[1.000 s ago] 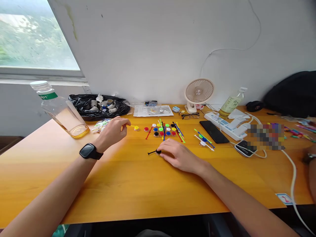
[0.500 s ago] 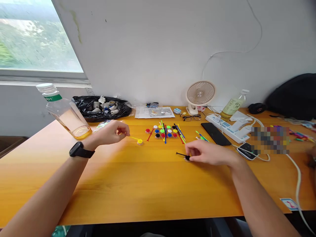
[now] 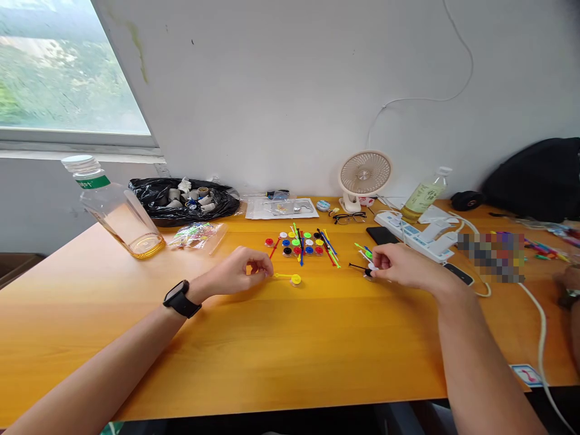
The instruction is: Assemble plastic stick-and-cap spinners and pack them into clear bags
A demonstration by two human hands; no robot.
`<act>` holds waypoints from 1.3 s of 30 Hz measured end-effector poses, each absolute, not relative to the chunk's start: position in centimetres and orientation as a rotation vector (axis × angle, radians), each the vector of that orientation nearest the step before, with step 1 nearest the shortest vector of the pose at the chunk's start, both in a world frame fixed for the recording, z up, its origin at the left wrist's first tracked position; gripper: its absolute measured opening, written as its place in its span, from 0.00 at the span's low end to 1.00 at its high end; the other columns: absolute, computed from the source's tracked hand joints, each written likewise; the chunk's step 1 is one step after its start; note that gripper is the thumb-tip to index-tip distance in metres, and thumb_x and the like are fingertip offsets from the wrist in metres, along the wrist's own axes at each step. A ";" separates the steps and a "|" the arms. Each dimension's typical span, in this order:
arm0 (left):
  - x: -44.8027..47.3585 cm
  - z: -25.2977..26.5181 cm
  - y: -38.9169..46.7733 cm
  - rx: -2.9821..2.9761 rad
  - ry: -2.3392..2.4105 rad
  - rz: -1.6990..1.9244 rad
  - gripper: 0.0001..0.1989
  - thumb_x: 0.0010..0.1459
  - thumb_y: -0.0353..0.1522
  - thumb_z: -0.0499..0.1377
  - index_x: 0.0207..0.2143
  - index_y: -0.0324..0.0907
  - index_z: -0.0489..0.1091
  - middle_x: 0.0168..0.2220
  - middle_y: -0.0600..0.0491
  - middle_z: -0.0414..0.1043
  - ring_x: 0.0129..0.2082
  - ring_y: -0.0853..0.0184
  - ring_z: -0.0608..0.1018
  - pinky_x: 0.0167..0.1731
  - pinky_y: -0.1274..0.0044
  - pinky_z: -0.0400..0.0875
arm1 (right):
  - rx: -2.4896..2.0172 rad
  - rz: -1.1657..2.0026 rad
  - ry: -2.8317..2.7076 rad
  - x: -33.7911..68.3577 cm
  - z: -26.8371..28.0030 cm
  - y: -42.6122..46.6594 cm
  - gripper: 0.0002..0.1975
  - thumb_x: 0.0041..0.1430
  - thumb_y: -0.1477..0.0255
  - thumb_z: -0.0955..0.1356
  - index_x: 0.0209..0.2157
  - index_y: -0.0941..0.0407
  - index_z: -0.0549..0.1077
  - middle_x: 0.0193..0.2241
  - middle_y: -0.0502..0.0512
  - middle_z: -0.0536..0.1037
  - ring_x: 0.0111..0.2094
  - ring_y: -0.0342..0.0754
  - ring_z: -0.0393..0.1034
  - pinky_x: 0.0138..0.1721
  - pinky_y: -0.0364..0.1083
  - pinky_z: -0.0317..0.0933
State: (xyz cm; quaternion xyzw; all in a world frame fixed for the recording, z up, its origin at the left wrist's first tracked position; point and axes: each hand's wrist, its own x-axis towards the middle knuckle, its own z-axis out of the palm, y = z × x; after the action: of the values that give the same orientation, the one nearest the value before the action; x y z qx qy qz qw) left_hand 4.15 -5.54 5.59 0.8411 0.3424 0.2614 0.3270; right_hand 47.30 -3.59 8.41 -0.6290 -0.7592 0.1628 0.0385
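My left hand (image 3: 252, 271) pinches the end of a thin yellow stick. At the stick's other end sits a yellow disc piece (image 3: 296, 280) with a clear base, close to the tabletop. My right hand (image 3: 393, 266) is closed on a black disc piece (image 3: 368, 273) with a black stick pointing left from it. Beside its fingers lie green, blue and white pieces (image 3: 365, 251), partly covered by the hand. Between and behind my hands, coloured disc pieces (image 3: 309, 250) stand in rows, with several thin coloured sticks (image 3: 301, 244) lying across and beside them.
A large bottle (image 3: 122, 208) stands at left, near a plastic bag of small parts (image 3: 199, 235) and a black bag (image 3: 181, 202). Behind are a fan (image 3: 365, 175) and glasses (image 3: 348, 217). A power strip (image 3: 414, 238) and phone (image 3: 380, 236) lie right. Another person's hand (image 3: 568, 279) shows far right.
My left hand has moved right and nearer with the yellow stick and disc. My right hand has shifted right and slightly away with the black piece, beside the green and white pieces.
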 end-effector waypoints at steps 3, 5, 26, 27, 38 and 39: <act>4.4 5.5 -5.5 2.167 0.906 0.713 0.07 0.62 0.29 0.60 0.38 0.41 0.80 0.35 0.52 0.82 0.33 0.68 0.78 0.36 0.78 0.73 | -1.799 0.354 -2.283 45.2 8.9 -4.1 0.14 0.63 0.58 0.70 0.33 0.55 0.74 0.26 0.53 0.77 0.26 0.46 0.67 0.27 0.44 0.54; 4.3 5.5 -5.4 2.143 0.921 0.733 0.07 0.63 0.29 0.61 0.38 0.41 0.79 0.36 0.52 0.82 0.33 0.69 0.78 0.36 0.78 0.72 | -1.618 0.428 -2.281 42.8 8.9 -4.6 0.15 0.67 0.57 0.68 0.37 0.55 0.75 0.27 0.53 0.77 0.27 0.46 0.68 0.29 0.44 0.55; 7.8 2.6 -7.1 2.161 0.960 0.914 0.09 0.68 0.33 0.61 0.46 0.42 0.79 0.38 0.52 0.81 0.35 0.68 0.78 0.37 0.78 0.71 | -1.204 1.506 -1.428 32.7 3.5 -6.2 0.12 0.49 0.66 0.75 0.32 0.57 0.75 0.23 0.49 0.76 0.17 0.38 0.59 0.17 0.39 0.49; 7.7 2.7 -7.1 2.178 0.964 0.894 0.08 0.67 0.32 0.61 0.45 0.42 0.79 0.37 0.52 0.80 0.34 0.69 0.77 0.36 0.78 0.71 | -1.219 1.516 -1.432 32.6 3.3 -6.2 0.12 0.48 0.66 0.75 0.32 0.57 0.74 0.22 0.49 0.76 0.17 0.38 0.58 0.17 0.38 0.48; 7.3 3.7 -7.4 2.267 0.949 0.907 0.09 0.68 0.31 0.60 0.47 0.42 0.78 0.40 0.52 0.81 0.36 0.68 0.78 0.40 0.78 0.72 | -1.201 1.510 -1.456 32.3 4.3 -6.5 0.11 0.48 0.66 0.74 0.31 0.57 0.74 0.21 0.49 0.76 0.17 0.37 0.58 0.18 0.38 0.49; 7.4 3.7 -7.4 2.270 0.942 0.909 0.10 0.69 0.31 0.59 0.48 0.43 0.78 0.41 0.52 0.81 0.37 0.68 0.79 0.41 0.78 0.72 | -1.206 1.494 -1.455 32.5 4.4 -6.5 0.10 0.48 0.66 0.74 0.30 0.57 0.75 0.21 0.49 0.76 0.17 0.37 0.58 0.19 0.38 0.49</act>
State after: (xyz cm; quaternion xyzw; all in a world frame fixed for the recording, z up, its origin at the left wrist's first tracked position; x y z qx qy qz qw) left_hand 7.43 -7.35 3.69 0.8370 0.3475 0.3351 0.2578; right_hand 32.47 -6.46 4.44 -0.4673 -0.5640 0.5790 0.3582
